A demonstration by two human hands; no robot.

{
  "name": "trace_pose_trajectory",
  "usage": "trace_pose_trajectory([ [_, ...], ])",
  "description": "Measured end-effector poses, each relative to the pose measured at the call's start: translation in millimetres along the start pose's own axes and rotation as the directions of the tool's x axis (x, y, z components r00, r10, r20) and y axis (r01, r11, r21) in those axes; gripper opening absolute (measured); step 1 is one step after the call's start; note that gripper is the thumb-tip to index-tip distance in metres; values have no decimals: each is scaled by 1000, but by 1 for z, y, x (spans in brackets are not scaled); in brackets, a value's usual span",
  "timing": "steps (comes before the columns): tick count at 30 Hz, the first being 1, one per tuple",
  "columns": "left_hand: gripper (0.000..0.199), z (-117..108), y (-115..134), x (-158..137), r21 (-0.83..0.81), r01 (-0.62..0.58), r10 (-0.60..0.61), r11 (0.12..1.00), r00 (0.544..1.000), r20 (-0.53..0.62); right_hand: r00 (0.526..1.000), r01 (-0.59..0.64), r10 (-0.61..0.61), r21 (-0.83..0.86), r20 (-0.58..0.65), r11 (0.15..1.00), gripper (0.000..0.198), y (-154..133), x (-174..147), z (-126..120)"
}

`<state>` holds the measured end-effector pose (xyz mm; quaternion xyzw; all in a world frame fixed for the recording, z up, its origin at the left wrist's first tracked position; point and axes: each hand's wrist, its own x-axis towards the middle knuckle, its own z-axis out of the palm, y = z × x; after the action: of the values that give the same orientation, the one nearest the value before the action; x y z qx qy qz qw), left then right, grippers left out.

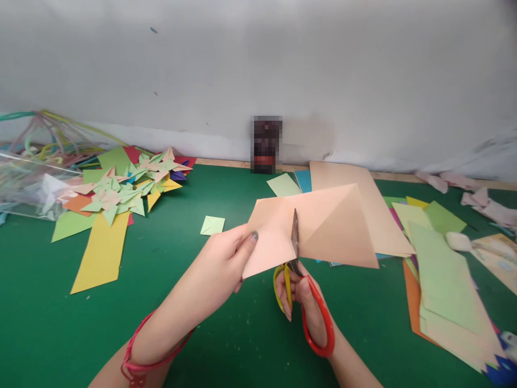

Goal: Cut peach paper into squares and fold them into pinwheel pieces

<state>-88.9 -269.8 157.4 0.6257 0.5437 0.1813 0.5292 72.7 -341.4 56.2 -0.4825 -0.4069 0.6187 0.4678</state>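
Note:
A sheet of peach paper (335,226) is held in the air above the green table, pinched at its left part by my left hand (232,250). My right hand (301,293) grips a pair of scissors (318,318) with one red and one yellow handle loop. The scissor blades reach up across the paper, and a cut runs in from its near edge, right of my left hand. Just beyond my left wrist a small folded light-green paper square (212,225) lies on the table.
At the left, folded paper stars (115,194) lie among coloured sheets and a clear plastic bag (36,186). A larger peach sheet (347,178) lies behind the scissors. Green and orange papers (444,280) with a white eraser-like block (458,241) are at the right. A wall stands behind.

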Motion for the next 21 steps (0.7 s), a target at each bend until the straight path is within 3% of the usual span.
trace_pose_trajectory([
  [6,33,0,1,1,-12,-1,1,1000,1000,-12,988,-78,43,238,147,968,50,6,-1,-3],
  [15,33,0,4,0,-40,4,-4,999,1000,-5,946,-232,74,500,315,834,58,8,2,-4],
  [21,34,0,4,2,-54,18,-18,998,1000,-7,979,-84,2,396,202,914,48,12,0,-4],
])
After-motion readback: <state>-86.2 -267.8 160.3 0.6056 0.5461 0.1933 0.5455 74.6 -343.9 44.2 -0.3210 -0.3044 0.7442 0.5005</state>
